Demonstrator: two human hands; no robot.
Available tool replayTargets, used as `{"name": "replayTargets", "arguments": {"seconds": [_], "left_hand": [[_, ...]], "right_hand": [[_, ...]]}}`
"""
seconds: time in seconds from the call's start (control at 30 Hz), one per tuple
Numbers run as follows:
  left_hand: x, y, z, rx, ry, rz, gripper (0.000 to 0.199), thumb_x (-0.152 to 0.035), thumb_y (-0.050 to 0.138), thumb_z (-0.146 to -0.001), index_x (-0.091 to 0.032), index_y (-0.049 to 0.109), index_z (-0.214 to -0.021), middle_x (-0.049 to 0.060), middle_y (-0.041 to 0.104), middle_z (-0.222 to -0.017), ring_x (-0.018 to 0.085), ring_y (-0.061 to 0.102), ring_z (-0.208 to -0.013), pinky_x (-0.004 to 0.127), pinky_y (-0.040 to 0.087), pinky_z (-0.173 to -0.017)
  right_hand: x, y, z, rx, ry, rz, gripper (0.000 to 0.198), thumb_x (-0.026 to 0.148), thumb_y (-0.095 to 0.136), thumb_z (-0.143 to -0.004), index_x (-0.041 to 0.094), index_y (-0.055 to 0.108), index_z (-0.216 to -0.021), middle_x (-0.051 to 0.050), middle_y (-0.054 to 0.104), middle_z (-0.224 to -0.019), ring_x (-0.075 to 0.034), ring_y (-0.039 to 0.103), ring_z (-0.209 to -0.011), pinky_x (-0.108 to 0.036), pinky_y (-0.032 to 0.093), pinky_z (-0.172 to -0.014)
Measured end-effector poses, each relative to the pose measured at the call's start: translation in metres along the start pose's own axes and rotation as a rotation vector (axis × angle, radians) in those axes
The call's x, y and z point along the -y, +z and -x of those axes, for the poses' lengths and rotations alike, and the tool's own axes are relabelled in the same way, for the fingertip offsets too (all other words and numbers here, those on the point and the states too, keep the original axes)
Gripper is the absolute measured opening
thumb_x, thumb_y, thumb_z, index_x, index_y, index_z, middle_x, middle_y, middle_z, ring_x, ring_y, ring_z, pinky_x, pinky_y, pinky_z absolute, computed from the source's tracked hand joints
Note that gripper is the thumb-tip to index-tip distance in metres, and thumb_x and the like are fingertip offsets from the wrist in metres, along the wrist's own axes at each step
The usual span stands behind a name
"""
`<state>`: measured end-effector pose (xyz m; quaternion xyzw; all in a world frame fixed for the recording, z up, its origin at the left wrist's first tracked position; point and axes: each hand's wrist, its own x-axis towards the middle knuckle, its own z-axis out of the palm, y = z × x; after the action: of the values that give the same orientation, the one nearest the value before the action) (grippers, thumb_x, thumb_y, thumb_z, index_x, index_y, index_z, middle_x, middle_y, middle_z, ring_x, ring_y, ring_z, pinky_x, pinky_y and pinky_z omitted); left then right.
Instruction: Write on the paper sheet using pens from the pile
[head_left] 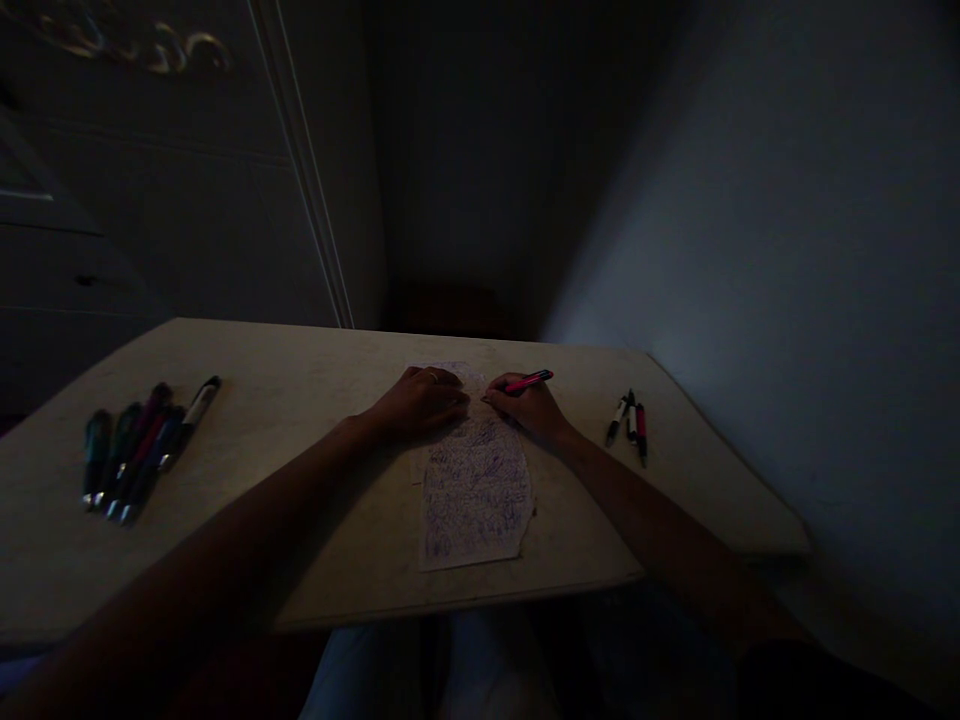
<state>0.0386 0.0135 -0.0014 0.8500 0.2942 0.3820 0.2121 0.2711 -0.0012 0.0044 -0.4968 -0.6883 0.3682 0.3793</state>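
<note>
A sheet of paper point(476, 500), covered in dark scribbles and writing, lies on the table in front of me. My left hand point(426, 402) rests flat on its upper left part, fingers stretched out and a ring on one of them. In my right hand point(529, 405) is a pink and black pen point(531, 381), gripped in a writing hold. The pen's tip end points down toward the paper's upper right part, though the dim light hides whether it touches. My two hands are a small gap apart.
Several pens point(142, 450) lie in a group at the table's left. To the right are a few more pens point(631, 425), white-and-black and pink. The pale table point(315, 575) meets a wall point(787, 250) on the right. A cabinet point(187, 220) stands behind at left.
</note>
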Motion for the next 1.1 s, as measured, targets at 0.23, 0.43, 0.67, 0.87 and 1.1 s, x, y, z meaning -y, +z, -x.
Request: {"name": "replayTargets", "arguments": {"seconds": [0.23, 0.43, 0.67, 0.87, 1.1], "left_hand": [[-0.0005, -0.0017, -0.0002, 0.03, -0.026, -0.022, 0.019, -0.037, 0.076, -0.074, -0.032, 0.077, -0.093, 0.005, 0.073, -0.104, 0.028, 0.066, -0.099, 0.045, 0.039, -0.099], [-0.0036, -0.0045, 0.0002, 0.232, -0.02, -0.298, 0.031, -0.046, 0.057, -0.09, -0.028, 0.072, -0.111, 0.008, 0.068, -0.12, 0.026, 0.061, -0.112, 0.046, 0.039, -0.099], [-0.0089, -0.0063, 0.0001, 0.268, -0.04, -0.387, 0.036, -0.049, 0.052, -0.093, -0.027, 0.07, -0.114, 0.007, 0.066, -0.124, 0.024, 0.06, -0.114, 0.044, 0.039, -0.1], [-0.0077, -0.0057, 0.0008, 0.263, -0.039, -0.389, 0.035, -0.048, 0.053, -0.093, -0.026, 0.07, -0.115, 0.008, 0.065, -0.125, 0.025, 0.06, -0.114, 0.044, 0.04, -0.1], [-0.0063, -0.0046, 0.0019, 0.259, -0.044, -0.392, 0.036, -0.049, 0.052, -0.093, -0.026, 0.07, -0.115, 0.008, 0.065, -0.125, 0.026, 0.059, -0.117, 0.048, 0.039, -0.101]], "right_hand": [[-0.0011, 0.0008, -0.0003, -0.04, -0.005, -0.007, 0.015, 0.034, 0.063, -0.074, 0.018, 0.064, -0.075, 0.003, 0.057, -0.054, -0.01, 0.048, -0.045, -0.023, 0.037, -0.046], [-0.0032, 0.0003, -0.0007, -0.011, -0.009, -0.01, 0.018, 0.035, 0.065, -0.074, 0.018, 0.065, -0.076, 0.003, 0.057, -0.053, -0.009, 0.049, -0.044, -0.022, 0.038, -0.046], [-0.0016, 0.0004, -0.0001, -0.07, 0.005, -0.067, 0.018, 0.036, 0.063, -0.073, 0.018, 0.064, -0.073, 0.003, 0.057, -0.053, -0.01, 0.05, -0.043, -0.02, 0.037, -0.041], [0.0032, 0.0009, 0.0048, -0.07, 0.024, -0.034, 0.018, 0.036, 0.062, -0.075, 0.018, 0.062, -0.072, 0.004, 0.057, -0.05, -0.009, 0.049, -0.038, -0.019, 0.037, -0.038], [-0.0017, -0.0001, 0.0035, -0.041, 0.028, -0.007, 0.021, 0.038, 0.063, -0.076, 0.017, 0.066, -0.076, 0.002, 0.06, -0.053, -0.01, 0.052, -0.041, -0.019, 0.04, -0.04]]}}
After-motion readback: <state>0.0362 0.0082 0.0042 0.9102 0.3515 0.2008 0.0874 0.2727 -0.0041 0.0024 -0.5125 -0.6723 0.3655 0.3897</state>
